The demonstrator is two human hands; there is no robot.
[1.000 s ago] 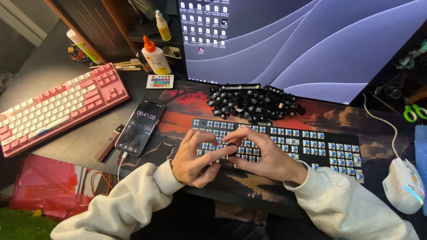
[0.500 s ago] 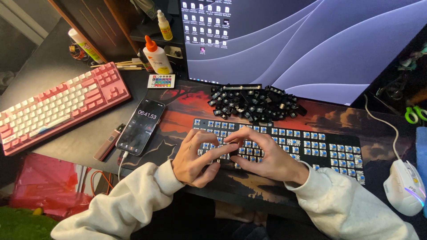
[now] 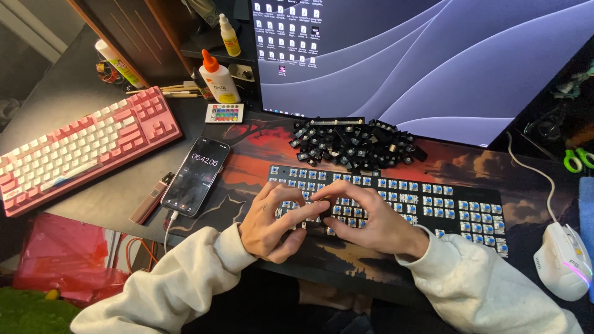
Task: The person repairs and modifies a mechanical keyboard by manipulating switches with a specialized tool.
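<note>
A black keyboard [image 3: 433,201] with its caps stripped off lies across the dark desk mat [image 3: 260,142], just in front of the monitor [image 3: 433,62]; rows of blue switches stand bare on it. Both hands are on its left half, fingertips meeting over the lower rows. The left hand [image 3: 272,226] curls inward, its fingers bent and drawn toward the thumb, pressing at one spot among the switches. The right hand [image 3: 371,216] arches over the same spot, fingers partly curled and thumb tucked below. Something small and dark seems to sit between the fingertips, perhaps a keycap or a puller, but the fingers cover it and I cannot tell what either hand grips, if anything.

Just behind the keyboard, touching the foot of the monitor, lies a loose heap of black keycaps [image 3: 356,143]. Left of the hands a phone [image 3: 197,176] lies face up with a lit screen and a cable at its lower end; a slim dark stick-shaped device [image 3: 150,199] lies beside it. Farther left, well apart, a pink and white keyboard [image 3: 80,148] sits aslant. A white glue bottle with an orange cap [image 3: 218,79] and a small remote with coloured buttons [image 3: 224,113] stand near the monitor's left edge. A white mouse [image 3: 566,260] rests at far right.
</note>
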